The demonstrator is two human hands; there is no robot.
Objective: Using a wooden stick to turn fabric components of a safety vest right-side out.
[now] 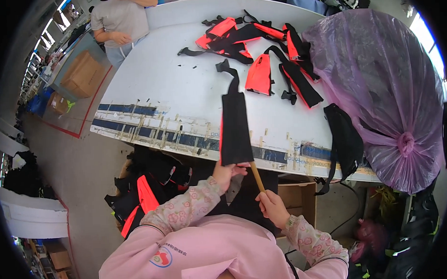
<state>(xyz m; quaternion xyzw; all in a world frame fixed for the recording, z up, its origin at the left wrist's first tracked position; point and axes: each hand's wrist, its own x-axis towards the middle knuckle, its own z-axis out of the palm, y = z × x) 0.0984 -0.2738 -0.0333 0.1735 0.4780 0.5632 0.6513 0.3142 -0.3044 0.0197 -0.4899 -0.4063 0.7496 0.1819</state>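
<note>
Nearest, pink floral sleeves (186, 209). Left hand (226, 173) pinching the lower edge of a black fabric sleeve (234, 125); right hand (271, 206) closed around a wooden stick (257, 176) entering it. Standing over the white surface's (167, 77) taped near edge, bare room left of it. Beyond, orange-black strap pieces (258, 75), purple plastic bag (379, 90). Cardboard boxes (81, 73) on the floor.
</note>
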